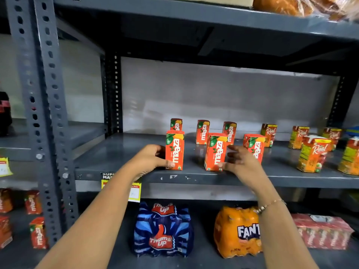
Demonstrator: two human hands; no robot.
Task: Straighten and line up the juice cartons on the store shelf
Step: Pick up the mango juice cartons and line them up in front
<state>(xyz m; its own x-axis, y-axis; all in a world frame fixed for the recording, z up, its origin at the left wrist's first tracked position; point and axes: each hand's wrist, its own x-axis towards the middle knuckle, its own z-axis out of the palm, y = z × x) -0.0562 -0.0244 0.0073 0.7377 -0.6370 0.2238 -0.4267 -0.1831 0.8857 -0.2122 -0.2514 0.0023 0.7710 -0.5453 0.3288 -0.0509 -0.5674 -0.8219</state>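
Nearest us, our two bare forearms reach up from below toward the grey metal shelf (120, 152). Our left hand (150, 158) is clamped on the leftmost front orange Maaza juice carton (174, 150), thumb on its lower front corner and the other fingers tucked behind its left side; the carton stands upright near the shelf's front edge. Directly behind that grip stands a second Maaza carton (176, 124) at the back.

To the right of the left hand, between our two hands, the middle front Maaza carton (215, 152) stands slightly tilted. Our right hand (240, 160), with a thin gold bracelet (270, 205) on its wrist, has its fingers spread apart; the thumb touches that carton's lower right corner, and we cannot tell whether the other fingers touch anything. Just behind this hand stands a third front Maaza carton (254, 150), partly hidden by the fingers, and two more Maaza cartons (202, 132) stand behind near the back wall.

Further right of the right hand, orange-and-green Real juice cartons (311, 154) stand scattered and turned at different angles.
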